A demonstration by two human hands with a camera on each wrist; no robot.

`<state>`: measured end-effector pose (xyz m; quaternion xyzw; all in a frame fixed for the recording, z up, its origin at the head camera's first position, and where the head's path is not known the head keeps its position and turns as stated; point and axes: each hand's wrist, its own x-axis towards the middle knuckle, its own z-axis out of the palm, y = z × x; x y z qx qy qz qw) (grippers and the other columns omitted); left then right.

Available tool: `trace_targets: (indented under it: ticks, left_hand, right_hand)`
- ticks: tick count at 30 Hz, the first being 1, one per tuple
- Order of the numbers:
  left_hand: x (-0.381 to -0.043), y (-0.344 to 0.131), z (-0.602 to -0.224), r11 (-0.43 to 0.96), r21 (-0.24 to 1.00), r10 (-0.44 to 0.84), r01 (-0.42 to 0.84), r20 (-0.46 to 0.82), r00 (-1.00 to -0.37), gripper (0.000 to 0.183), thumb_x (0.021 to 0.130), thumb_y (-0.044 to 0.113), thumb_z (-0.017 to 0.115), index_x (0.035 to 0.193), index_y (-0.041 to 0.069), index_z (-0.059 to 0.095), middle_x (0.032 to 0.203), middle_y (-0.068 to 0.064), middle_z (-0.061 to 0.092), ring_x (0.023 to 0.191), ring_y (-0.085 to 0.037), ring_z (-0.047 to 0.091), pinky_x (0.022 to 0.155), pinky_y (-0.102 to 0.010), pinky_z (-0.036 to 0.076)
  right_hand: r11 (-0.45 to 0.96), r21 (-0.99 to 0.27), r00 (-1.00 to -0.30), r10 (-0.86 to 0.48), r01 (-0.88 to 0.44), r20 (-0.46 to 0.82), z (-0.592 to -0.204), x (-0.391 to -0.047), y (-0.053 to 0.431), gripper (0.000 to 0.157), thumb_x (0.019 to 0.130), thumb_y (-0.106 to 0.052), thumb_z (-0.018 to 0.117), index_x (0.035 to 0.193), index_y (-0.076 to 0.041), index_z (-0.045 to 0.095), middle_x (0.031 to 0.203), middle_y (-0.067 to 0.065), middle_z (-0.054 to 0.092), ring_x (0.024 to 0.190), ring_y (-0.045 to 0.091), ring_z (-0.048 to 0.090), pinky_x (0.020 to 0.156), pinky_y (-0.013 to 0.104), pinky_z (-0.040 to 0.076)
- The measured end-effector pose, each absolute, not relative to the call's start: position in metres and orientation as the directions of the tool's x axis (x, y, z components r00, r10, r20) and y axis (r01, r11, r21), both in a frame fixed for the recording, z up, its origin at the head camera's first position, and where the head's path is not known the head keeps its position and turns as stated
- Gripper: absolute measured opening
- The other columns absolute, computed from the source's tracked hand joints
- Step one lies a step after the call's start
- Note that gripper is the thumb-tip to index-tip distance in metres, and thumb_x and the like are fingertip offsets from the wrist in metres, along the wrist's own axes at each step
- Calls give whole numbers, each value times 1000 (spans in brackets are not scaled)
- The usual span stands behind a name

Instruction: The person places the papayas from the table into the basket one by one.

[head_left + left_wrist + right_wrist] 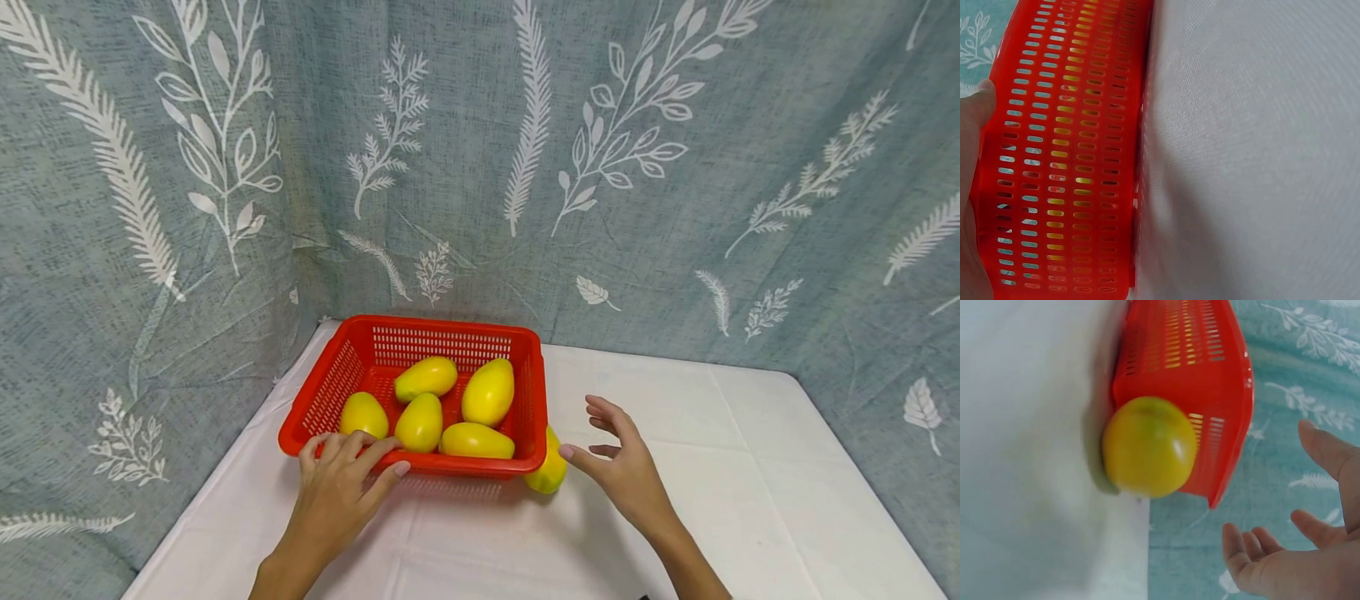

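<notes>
A red plastic basket (540, 392) with slotted walls holds several yellow mangoes (488, 393). My left hand (337, 492) grips its near rim at the left, fingers over the edge and thumb along the outside; in the left wrist view the thumb (984, 100) lies at the rim. One more yellow mango (1149, 447), greenish at one end, lies on the table against the basket's right side, partly under the rim in the head view. My right hand (626, 471) is held just right of that mango, fingers spread and slightly bent, with nothing in it.
A white cloth (750, 500) covers the table. Grey-green curtains (480, 167) with white leaf prints hang behind the table and at both sides, close to the basket's back and left. A small dark object (643, 597) shows at the bottom edge near the right forearm.
</notes>
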<state>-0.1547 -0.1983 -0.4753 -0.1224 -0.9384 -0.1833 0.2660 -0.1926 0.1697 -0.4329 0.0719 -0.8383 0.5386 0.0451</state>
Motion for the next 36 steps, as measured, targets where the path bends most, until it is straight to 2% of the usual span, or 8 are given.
trace_targets:
  ticks: [5, 12, 23, 36]
  left_hand:
    - [-154, -199, -476, 904, 282, 127, 322, 541, -831, 29, 93, 41, 79, 115, 24, 78, 102, 0, 62, 103, -29, 55, 103, -62, 27]
    - [-154, -199, -476, 902, 287, 126, 323, 541, -832, 28, 93, 41, 79, 115, 24, 78, 102, 0, 63, 103, -29, 55, 103, -62, 27]
    - [-155, -199, -477, 898, 281, 132, 339, 563, -816, 28, 91, 39, 82, 114, 23, 78, 100, 1, 62, 101, -28, 55, 102, -61, 27]
    - [-155, -199, -477, 898, 281, 133, 338, 559, -819, 28, 92, 40, 80, 115, 23, 78, 103, -1, 63, 103, -29, 55, 102, -61, 28]
  right_hand:
    - [417, -899, -991, -59, -137, 124, -437, -190, 176, 78, 89, -34, 88, 154, -19, 49, 153, 9, 53, 140, 30, 51, 105, 43, 53]
    - [404, -908, -993, -57, -114, 100, -449, -190, 178, 77, 89, -30, 88, 154, -18, 49, 152, 11, 53, 140, 32, 51, 104, 40, 54]
    - [383, -919, -994, -81, -99, 74, -461, -194, 165, 75, 89, -28, 86, 154, -16, 50, 154, 18, 52, 140, 37, 51, 104, 46, 53]
    - [418, -905, -994, -98, -79, 42, -475, -200, 150, 80, 86, -28, 88, 154, -9, 51, 153, 16, 53, 137, 38, 52, 101, 47, 55]
